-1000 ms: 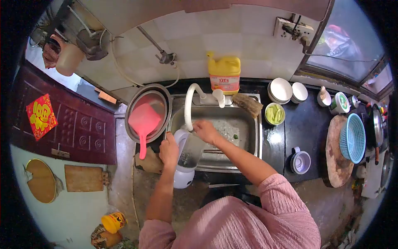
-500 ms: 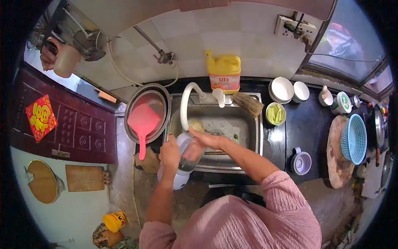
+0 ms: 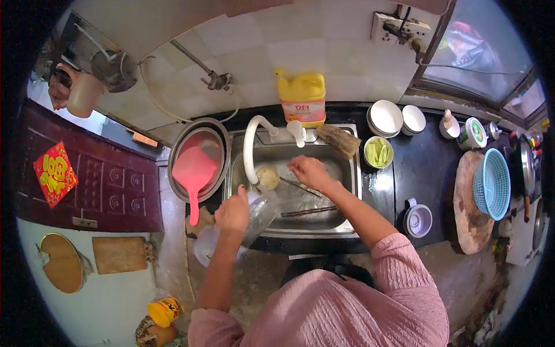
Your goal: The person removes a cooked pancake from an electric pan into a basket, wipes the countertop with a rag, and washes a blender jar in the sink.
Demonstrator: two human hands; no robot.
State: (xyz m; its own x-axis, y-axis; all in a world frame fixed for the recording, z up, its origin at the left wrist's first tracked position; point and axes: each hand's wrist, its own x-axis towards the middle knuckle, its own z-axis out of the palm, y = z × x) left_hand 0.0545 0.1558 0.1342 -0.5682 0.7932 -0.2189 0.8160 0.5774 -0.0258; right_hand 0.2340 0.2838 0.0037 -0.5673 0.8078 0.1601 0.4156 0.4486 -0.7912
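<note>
My left hand (image 3: 232, 213) is closed around a clear jug (image 3: 261, 217) with a pale lavender base, tilted over the left front of the steel sink (image 3: 354, 214); motion blurs it. My right hand (image 3: 309, 172) hangs above the middle of the sink, fingers curled and pinched together. Anything between those fingertips is too small to make out. A round pale yellow item (image 3: 267, 178) sits at the sink's left side, below the white faucet (image 3: 249, 144). Thin dark sticks (image 3: 309, 212) lie on the sink bottom.
A pink ladle (image 3: 195, 169) rests in metal basins (image 3: 173, 156) left of the sink. Behind stand a yellow detergent jug (image 3: 302, 98) and a brown loofah (image 3: 338, 140). Rightward are a bowl of green pieces (image 3: 378, 152), white bowls (image 3: 385, 117), a lavender cup (image 3: 418, 221) and a blue basket (image 3: 491, 185).
My right hand has let go of the jug and moved right over the sink, its fingers now curled. My left hand still holds the jug, which has turned and tilted.
</note>
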